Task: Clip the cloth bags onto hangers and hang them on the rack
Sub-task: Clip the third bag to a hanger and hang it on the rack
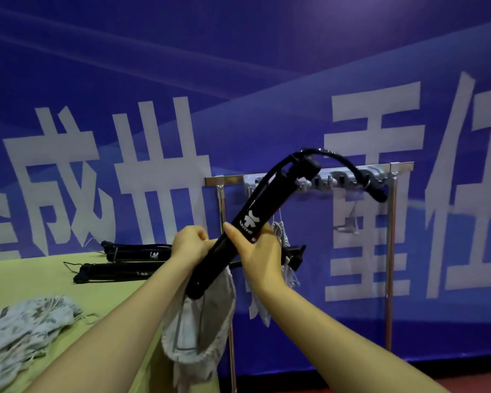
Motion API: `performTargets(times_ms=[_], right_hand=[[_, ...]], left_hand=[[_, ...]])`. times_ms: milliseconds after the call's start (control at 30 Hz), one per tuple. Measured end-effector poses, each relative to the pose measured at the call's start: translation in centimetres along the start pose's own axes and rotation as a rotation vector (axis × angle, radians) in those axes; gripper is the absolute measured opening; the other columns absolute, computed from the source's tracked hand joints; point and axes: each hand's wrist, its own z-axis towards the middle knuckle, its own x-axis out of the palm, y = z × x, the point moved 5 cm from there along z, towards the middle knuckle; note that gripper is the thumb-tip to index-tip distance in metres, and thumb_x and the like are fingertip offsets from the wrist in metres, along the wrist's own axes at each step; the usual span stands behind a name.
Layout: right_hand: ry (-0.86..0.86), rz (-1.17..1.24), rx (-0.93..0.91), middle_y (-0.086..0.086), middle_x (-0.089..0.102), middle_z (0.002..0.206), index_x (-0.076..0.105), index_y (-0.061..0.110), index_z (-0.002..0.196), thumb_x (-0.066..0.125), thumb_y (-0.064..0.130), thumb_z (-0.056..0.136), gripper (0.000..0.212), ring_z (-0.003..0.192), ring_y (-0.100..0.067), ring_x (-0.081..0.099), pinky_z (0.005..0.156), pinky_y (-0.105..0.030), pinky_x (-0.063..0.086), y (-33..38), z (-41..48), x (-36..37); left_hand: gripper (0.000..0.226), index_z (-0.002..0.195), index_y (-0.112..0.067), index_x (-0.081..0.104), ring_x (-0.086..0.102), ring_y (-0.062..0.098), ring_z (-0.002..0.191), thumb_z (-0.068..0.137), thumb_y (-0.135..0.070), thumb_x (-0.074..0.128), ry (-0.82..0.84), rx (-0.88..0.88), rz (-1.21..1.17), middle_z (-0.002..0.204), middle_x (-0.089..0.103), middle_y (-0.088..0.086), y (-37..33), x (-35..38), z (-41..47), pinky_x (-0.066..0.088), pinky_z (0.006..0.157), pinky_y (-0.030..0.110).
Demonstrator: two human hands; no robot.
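Black and long, the hanger (253,222) slants across the frame, its lower end by the person's left hand (190,245) and its upper end and dark hook cord (349,168) reaching up and right to the rail of the metal rack (391,222). That diagonal is what the hanging move appears to turn on: the hook end sits right at rail height, in front of the silver bar, though whether it touches the bar cannot be told through the motion blur. The right hand (255,251) is nearer the rack and wraps the hanger's middle, fingers curled closed around it with the thumb raised along its left side. The left hand is closed tight on the lower part, where a pale cloth bag (199,330) hangs below, over the edge of the green table (40,279). Its clip is hidden. More pale bags (281,239) hang on the rack behind the right hand. Two spare black hangers (125,262) lie on the table to the left, and a heap of patterned cloth bags (26,327) waits at the near corner.
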Motion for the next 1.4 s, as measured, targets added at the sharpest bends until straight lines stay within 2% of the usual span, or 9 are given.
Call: performTargets(times_ms=[233, 400, 533, 667, 800, 900, 1067, 1267, 1400], right_hand=[[0.196, -0.272, 0.041, -0.003, 0.071, 0.107, 0.061, 0.019, 0.115, 0.07, 0.029, 0.081, 0.037, 0.102, -0.021, 0.064, 0.089, -0.035, 0.051, -3.5, -0.7, 2.4], [0.327, -0.575, 0.134, -0.012, 0.064, 0.119, 0.054, 0.01, 0.123, 0.057, 0.036, 0.091, 0.042, 0.112, -0.032, 0.059, 0.091, -0.036, 0.048, -5.5, -1.0, 3.5], [0.344, -0.372, 0.161, -0.008, 0.066, 0.113, 0.056, 0.013, 0.122, 0.06, 0.036, 0.09, 0.04, 0.105, -0.026, 0.062, 0.085, -0.033, 0.051, -5.1, -1.2, 4.1], [0.419, -0.395, 0.145, -0.012, 0.061, 0.125, 0.051, 0.007, 0.13, 0.053, 0.017, 0.094, 0.037, 0.114, -0.027, 0.059, 0.083, -0.025, 0.047, -4.5, -1.2, 4.8], [0.49, -0.484, 0.074, -0.008, 0.058, 0.127, 0.042, 0.009, 0.137, 0.054, 0.027, 0.094, 0.048, 0.114, -0.025, 0.057, 0.081, -0.02, 0.048, -3.7, -1.2, 5.3], [0.568, -0.723, -0.057, -0.011, 0.062, 0.124, 0.046, 0.013, 0.134, 0.053, 0.029, 0.091, 0.046, 0.107, -0.029, 0.061, 0.085, -0.034, 0.051, -2.2, -0.4, 5.2], [0.13, -0.342, -0.194, -0.005, 0.068, 0.095, 0.064, 0.012, 0.1, 0.057, 0.025, 0.093, 0.017, 0.093, -0.023, 0.066, 0.082, -0.039, 0.053, 3.5, 2.0, -0.4], [0.696, -0.694, 0.145, -0.004, 0.047, 0.072, 0.054, 0.014, 0.082, 0.069, 0.051, 0.079, 0.041, 0.068, -0.02, 0.049, 0.065, -0.033, 0.04, -1.0, 0.9, 1.3], [0.522, -0.491, 0.137, -0.002, 0.043, 0.057, 0.046, 0.013, 0.068, 0.053, 0.016, 0.093, 0.025, 0.054, -0.019, 0.042, 0.054, -0.026, 0.037, -1.7, 1.5, 1.7]], left_hand=[[0.031, 0.06, -0.014, 0.052, 0.053, 0.024, 0.069, 0.088, -0.022, 0.063, 0.024, -0.08, -0.699, 0.069, 0.056, 0.01, -0.5, 0.4, -1.0, 0.045, 0.066, 0.033], [0.014, 0.082, -0.007, 0.064, 0.066, 0.016, 0.066, 0.092, -0.011, 0.055, 0.073, -0.096, -1.167, 0.062, 0.071, 0.004, -0.6, -0.9, -2.4, 0.056, 0.057, 0.024], [0.034, 0.117, -0.005, 0.06, 0.065, 0.018, 0.086, 0.09, -0.006, 0.04, 0.352, 0.039, -1.301, 0.094, 0.069, 0.009, -1.3, -1.4, -4.1, 0.053, 0.08, 0.03], [0.061, 0.132, -0.031, 0.048, 0.063, 0.017, 0.105, 0.074, -0.028, 0.068, 0.432, 0.203, -1.022, 0.119, 0.064, 0.002, -1.3, -1.7, -4.1, 0.049, 0.094, 0.035], [0.057, 0.128, -0.03, 0.049, 0.058, 0.017, 0.112, 0.078, -0.027, 0.074, 0.024, 0.252, -0.584, 0.126, 0.06, 0.001, -1.4, -2.3, -3.7, 0.05, 0.096, 0.036], [0.042, 0.123, -0.017, 0.056, 0.057, 0.014, 0.104, 0.083, -0.021, 0.069, -0.103, 0.266, -0.527, 0.117, 0.063, 0.0, -0.9, -2.8, -3.8, 0.049, 0.089, 0.029], [0.029, 0.109, -0.026, 0.054, 0.054, 0.009, 0.099, 0.085, -0.015, 0.066, -0.052, 0.246, -0.654, 0.097, 0.059, -0.015, 0.5, -3.2, -4.2, 0.045, 0.072, 0.014], [0.028, 0.109, -0.023, 0.054, 0.056, 0.009, 0.097, 0.085, -0.014, 0.065, -0.068, 0.234, -0.754, 0.103, 0.06, -0.007, 0.7, -4.4, -4.0, 0.043, 0.071, 0.012], [0.029, 0.109, -0.019, 0.053, 0.056, 0.015, 0.102, 0.084, -0.013, 0.067, -0.075, 0.238, -0.751, 0.103, 0.06, -0.005, 0.8, -4.8, -3.8, 0.044, 0.083, 0.026]])
